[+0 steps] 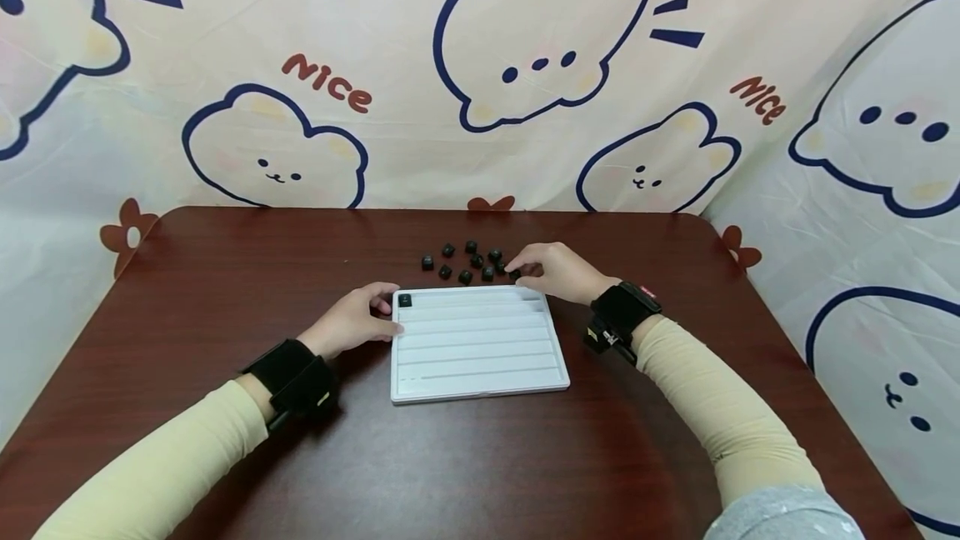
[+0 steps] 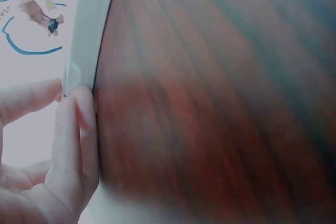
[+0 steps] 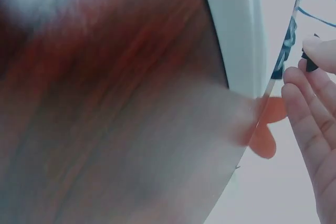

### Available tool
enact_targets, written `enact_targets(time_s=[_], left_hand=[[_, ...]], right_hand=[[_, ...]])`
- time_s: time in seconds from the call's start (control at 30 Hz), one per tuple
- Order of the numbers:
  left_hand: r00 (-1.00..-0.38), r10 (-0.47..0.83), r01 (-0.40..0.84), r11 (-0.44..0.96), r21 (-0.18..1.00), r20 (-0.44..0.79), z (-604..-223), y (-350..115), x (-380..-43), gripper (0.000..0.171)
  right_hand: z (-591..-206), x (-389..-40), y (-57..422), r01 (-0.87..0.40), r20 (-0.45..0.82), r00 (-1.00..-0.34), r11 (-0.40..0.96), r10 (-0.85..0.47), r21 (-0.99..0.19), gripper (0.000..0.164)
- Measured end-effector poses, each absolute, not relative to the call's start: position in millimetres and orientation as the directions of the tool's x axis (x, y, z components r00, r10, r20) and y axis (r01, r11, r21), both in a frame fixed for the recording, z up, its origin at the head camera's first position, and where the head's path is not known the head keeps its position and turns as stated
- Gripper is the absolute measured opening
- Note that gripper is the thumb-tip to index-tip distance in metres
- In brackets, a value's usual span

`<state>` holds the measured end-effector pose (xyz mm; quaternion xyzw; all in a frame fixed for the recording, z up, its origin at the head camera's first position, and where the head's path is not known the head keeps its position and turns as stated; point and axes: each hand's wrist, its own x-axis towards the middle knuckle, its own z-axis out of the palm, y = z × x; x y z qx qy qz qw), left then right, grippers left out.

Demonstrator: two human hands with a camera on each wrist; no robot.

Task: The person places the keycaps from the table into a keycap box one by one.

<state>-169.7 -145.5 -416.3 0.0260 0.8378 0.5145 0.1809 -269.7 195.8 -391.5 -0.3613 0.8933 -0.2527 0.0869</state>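
Note:
A white board with ridged horizontal rows (image 1: 480,361) lies flat on the table. My left hand (image 1: 349,322) holds its left edge near the upper corner; in the left wrist view the fingers (image 2: 67,140) pinch the rim. One small black cube (image 1: 405,300) sits in the board's upper left corner. Just beyond the upper right corner, my right hand (image 1: 561,272) pinches another black cube (image 3: 311,65) between thumb and fingers. Several loose black cubes (image 1: 466,277) are scattered behind the board, left of the right hand. Any markings on them are too small to read.
The dark brown wooden table (image 1: 480,473) extends on every side of the board. Behind its far edge hangs a pale cloth (image 1: 405,7) with cartoon drawings, which continues along the right side. Each wrist wears a black strap (image 1: 294,377).

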Motion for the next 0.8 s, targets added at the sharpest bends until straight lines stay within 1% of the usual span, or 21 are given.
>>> enact_targets(time_s=[0.33, 0.53, 0.8], left_hand=[[-0.935, 0.238, -0.135, 0.445, 0.885, -0.263, -419, -147, -173, 0.066], [-0.936, 0.263, -0.106, 0.427, 0.898, -0.236, -419, -149, -172, 0.066], [-0.931, 0.258, -0.128, 0.431, 0.893, -0.258, -418, -148, -170, 0.067]], right_hand=[[-392, -263, 184, -0.659, 0.044, -0.645, 0.526, -0.763, -0.537, 0.027], [-393, -262, 171, -0.710, 0.062, -0.591, 0.482, -0.804, -0.514, 0.024], [-395, -261, 155, -0.731, 0.076, -0.554, 0.439, -0.829, -0.523, 0.022]])
